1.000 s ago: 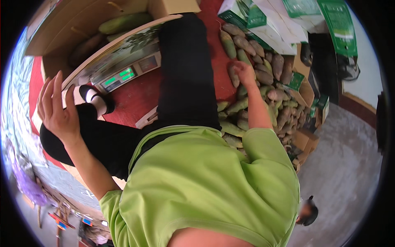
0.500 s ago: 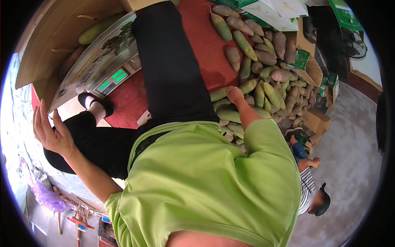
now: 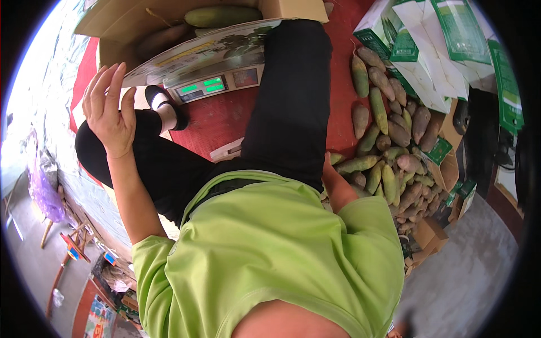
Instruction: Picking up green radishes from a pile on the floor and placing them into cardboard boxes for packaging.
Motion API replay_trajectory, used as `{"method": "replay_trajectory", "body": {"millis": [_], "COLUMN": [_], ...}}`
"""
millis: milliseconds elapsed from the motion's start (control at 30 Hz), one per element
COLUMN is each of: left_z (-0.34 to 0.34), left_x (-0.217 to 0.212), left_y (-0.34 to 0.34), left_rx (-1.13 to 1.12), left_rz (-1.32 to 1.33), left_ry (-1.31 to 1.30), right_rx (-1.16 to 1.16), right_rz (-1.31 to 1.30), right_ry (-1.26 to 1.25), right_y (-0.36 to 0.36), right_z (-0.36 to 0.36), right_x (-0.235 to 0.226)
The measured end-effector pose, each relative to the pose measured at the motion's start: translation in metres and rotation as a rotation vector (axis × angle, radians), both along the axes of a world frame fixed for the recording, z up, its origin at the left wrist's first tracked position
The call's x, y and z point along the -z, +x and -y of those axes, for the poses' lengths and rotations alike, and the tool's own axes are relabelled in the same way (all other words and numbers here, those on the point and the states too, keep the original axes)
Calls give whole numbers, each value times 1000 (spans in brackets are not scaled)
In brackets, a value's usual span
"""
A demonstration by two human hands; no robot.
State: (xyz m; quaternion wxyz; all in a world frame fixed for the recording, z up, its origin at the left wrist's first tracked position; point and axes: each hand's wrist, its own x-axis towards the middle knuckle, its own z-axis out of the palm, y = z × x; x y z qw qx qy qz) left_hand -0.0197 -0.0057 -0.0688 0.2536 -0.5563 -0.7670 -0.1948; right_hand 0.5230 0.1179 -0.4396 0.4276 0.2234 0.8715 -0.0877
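Note:
My left hand point(image 3: 110, 112) is raised with its fingers stretched out, holding nothing. It is close to the printed flap of an open cardboard box point(image 3: 121, 14). Inside that box lie a long green radish-like root point(image 3: 222, 17) and a browner one. Low beside my thigh, my right hand point(image 3: 327, 167) is mostly hidden by my black-trousered leg, and its fingers do not show. A green root tip point(image 3: 336, 158) sticks out right next to it. To the right spreads a heap of green and purplish roots point(image 3: 389, 183).
A scale point(image 3: 214, 84) with lit green displays stands behind the box flap, on a red surface point(image 3: 225, 115). Green-and-white cartons point(image 3: 428, 50) pile up at the far right. A purple plastic bag point(image 3: 48, 197) and a wooden-handled tool point(image 3: 59, 276) are at the left.
The view has shifted, so the box and scale now sit further right. My right hand, earlier closed at a green root in the heap, has drawn back behind my leg. My left hand stays raised.

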Motion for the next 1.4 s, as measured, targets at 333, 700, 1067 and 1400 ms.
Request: {"method": "replay_trajectory", "body": {"millis": [333,700,1067,1400], "left_z": [6,-2,-5,0], "left_x": [-1,2,-13,-14], "left_y": [-1,0,4,3], "left_rx": [-9,49,180,197], "left_rz": [14,55,92,123], "left_ry": [-45,-13,9,40], "right_rx": [284,492,1185,879], "right_rz": [-62,-220,-952,-1657], "right_ry": [-39,48,17,-91], "right_y": [-50,40,-41,-221], "right_z": [-14,-21,-128,-197], "right_x": [-49,24,-94,-379]}}
